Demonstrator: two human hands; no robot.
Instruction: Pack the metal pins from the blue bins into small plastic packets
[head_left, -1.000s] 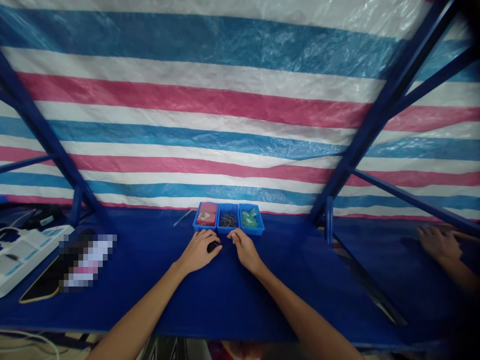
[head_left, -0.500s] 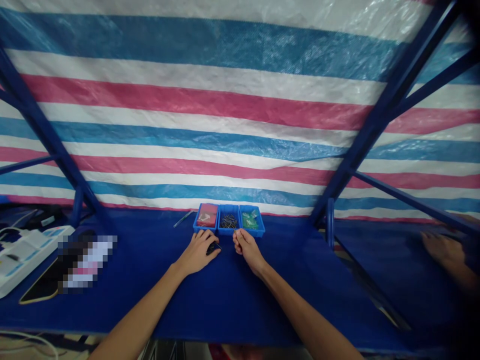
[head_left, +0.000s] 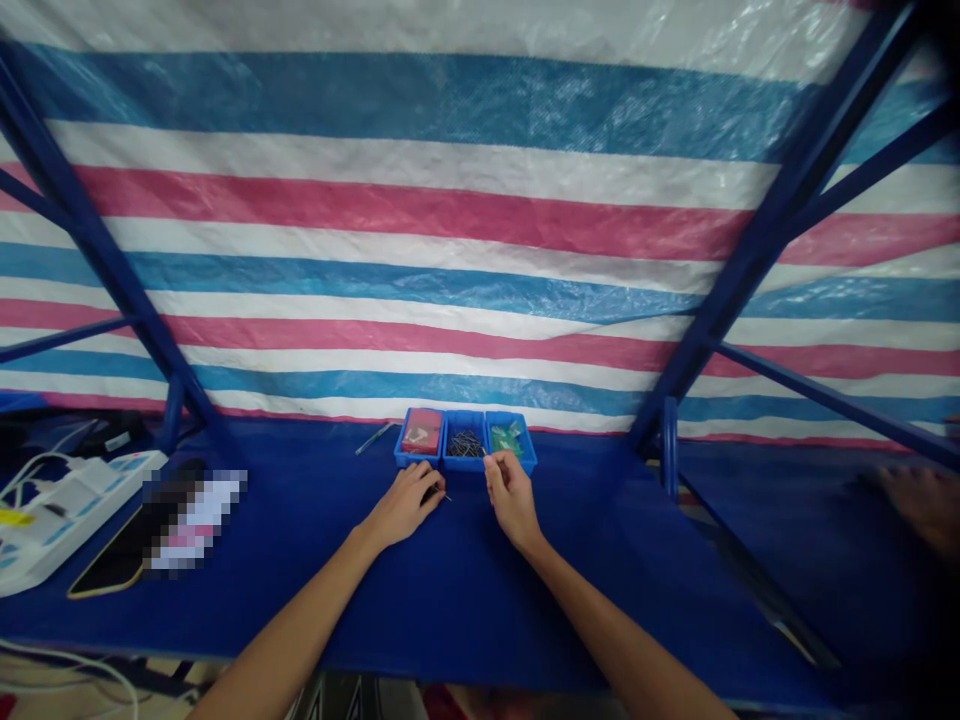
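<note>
Right hand [head_left: 514, 495], lower centre, shifted rightward, pinching tiny piece [head_left: 484, 453] by 3 blue bins [head_left: 465, 464]; left hand [head_left: 405, 505] closed round dark object [head_left: 430, 493]; 2 held things now farther apart.

No lettering is legible: the white label [head_left: 118, 441] at left is too small to read

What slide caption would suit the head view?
Left hand curled over a dark object, right hand pinching a thin piece, at a blue table before three blue trays.
</note>
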